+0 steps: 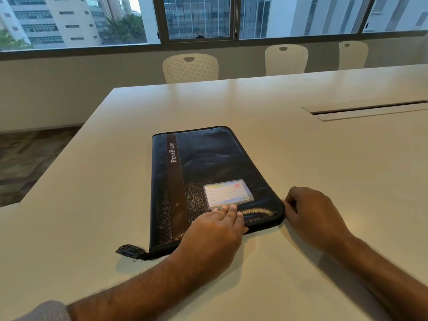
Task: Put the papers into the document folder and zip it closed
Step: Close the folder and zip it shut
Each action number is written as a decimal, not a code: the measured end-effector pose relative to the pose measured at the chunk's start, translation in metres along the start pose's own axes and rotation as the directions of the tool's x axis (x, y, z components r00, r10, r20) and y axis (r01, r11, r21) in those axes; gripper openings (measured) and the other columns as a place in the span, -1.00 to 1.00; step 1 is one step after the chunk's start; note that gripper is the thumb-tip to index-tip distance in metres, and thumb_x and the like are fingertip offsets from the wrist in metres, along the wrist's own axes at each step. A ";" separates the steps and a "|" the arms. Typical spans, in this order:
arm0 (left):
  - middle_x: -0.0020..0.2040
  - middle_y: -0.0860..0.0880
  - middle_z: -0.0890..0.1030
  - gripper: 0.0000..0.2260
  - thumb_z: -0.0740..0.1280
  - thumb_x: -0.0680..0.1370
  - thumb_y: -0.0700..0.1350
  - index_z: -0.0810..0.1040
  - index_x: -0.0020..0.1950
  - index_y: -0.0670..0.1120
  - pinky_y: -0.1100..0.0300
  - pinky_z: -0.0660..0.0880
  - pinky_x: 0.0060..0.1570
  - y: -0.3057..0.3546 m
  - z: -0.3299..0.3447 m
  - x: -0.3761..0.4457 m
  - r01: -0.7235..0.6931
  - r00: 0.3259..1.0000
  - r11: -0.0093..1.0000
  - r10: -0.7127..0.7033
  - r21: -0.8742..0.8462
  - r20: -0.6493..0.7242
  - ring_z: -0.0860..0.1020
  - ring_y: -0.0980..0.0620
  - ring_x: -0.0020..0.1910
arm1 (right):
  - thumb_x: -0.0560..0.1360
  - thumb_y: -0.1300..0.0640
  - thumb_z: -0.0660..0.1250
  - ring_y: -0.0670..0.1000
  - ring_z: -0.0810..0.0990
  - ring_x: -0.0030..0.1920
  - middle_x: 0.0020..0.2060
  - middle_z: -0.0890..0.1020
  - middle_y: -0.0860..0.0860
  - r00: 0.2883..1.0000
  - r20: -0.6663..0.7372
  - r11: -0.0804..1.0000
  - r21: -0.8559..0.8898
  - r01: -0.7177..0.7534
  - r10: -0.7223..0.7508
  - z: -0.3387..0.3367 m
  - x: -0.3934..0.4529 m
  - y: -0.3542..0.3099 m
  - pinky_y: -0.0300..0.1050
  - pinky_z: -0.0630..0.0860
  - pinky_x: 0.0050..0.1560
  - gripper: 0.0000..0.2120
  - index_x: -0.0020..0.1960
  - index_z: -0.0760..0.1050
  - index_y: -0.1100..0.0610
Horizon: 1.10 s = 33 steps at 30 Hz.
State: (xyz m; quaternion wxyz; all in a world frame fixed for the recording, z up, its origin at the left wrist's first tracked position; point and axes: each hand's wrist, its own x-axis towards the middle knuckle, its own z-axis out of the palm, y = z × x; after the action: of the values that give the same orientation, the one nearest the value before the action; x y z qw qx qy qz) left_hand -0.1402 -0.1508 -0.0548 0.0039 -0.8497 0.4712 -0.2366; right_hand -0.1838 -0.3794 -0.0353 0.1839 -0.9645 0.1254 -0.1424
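A black leather document folder point(208, 167) marked "PortFolio" lies flat on the white table point(301, 147), closed, with a clear card pocket point(228, 193) on its cover. My left hand point(215, 230) rests palm down on the folder's near edge, fingers together. My right hand point(312, 212) sits at the folder's near right corner, fingers curled and pinched at the zipper edge; the zipper pull itself is hidden. A black strap tab point(130, 251) sticks out at the near left corner. No loose papers are in view.
A cable slot point(366, 108) runs across the table at the right. White chairs point(191, 68) stand along the far side under a window. The table's left edge point(69, 144) drops to carpeted floor.
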 end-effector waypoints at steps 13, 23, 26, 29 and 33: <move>-0.02 -0.10 0.72 -0.68 0.19 0.56 -0.04 0.72 0.02 -0.11 0.11 0.65 -0.11 -0.002 -0.001 -0.001 -0.083 0.996 0.996 0.082 -0.019 -0.039 0.70 -0.02 -0.06 | 0.50 0.11 0.36 -0.10 0.51 -0.33 -0.37 0.56 -0.10 0.997 -0.002 0.989 0.122 0.083 -0.083 0.004 0.025 0.010 -0.19 0.37 -0.37 -0.84 -0.26 0.53 0.05; 0.12 0.05 0.67 -0.45 0.12 0.49 0.38 0.57 0.25 0.05 0.11 0.46 0.06 -0.033 -0.024 0.083 0.213 0.977 0.901 -0.196 -0.378 0.083 0.61 0.07 0.09 | 0.50 0.19 0.34 -0.09 0.52 -0.27 -0.33 0.59 -0.10 0.981 0.051 0.958 0.230 0.172 -0.188 0.001 0.027 0.012 -0.19 0.40 -0.31 -0.88 -0.19 0.59 0.04; 0.52 -0.03 0.32 -0.29 0.10 0.50 0.41 0.28 0.51 -0.01 -0.05 0.15 0.44 -0.044 0.011 0.109 0.335 0.926 0.893 -0.254 -0.301 0.279 0.24 -0.07 0.50 | 0.50 0.20 0.34 -0.10 0.52 -0.26 -0.30 0.60 -0.10 0.977 0.044 0.955 0.226 0.192 -0.207 0.002 0.026 0.012 -0.18 0.41 -0.28 -0.88 -0.15 0.63 0.06; 0.61 -0.05 0.02 -0.15 -0.06 0.47 0.48 0.03 0.59 -0.05 0.05 -0.18 0.44 -0.048 0.046 0.110 0.386 0.877 0.886 -0.267 -0.256 0.399 -0.05 -0.04 0.57 | 0.48 0.19 0.35 -0.10 0.53 -0.27 -0.31 0.60 -0.09 0.983 0.007 0.960 0.216 0.178 -0.184 0.005 0.024 0.016 -0.12 0.46 -0.27 -0.89 -0.18 0.61 0.05; 0.61 -0.04 -0.08 -0.10 -0.25 0.43 0.50 -0.07 0.59 -0.06 0.12 -0.27 0.41 -0.047 0.063 0.102 0.363 0.890 0.894 -0.249 -0.262 0.383 -0.13 0.01 0.57 | 0.48 0.18 0.34 -0.10 0.52 -0.28 -0.31 0.57 -0.11 0.979 -0.053 0.965 0.164 0.204 -0.198 0.011 0.027 0.013 -0.12 0.46 -0.28 -0.90 -0.20 0.59 0.06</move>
State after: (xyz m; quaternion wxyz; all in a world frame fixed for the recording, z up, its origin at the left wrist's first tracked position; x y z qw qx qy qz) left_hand -0.0318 -0.2204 -0.0596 -0.0935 -0.9305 0.3541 -0.0030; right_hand -0.1574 -0.3958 -0.0444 0.2472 -0.9504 0.0175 -0.1879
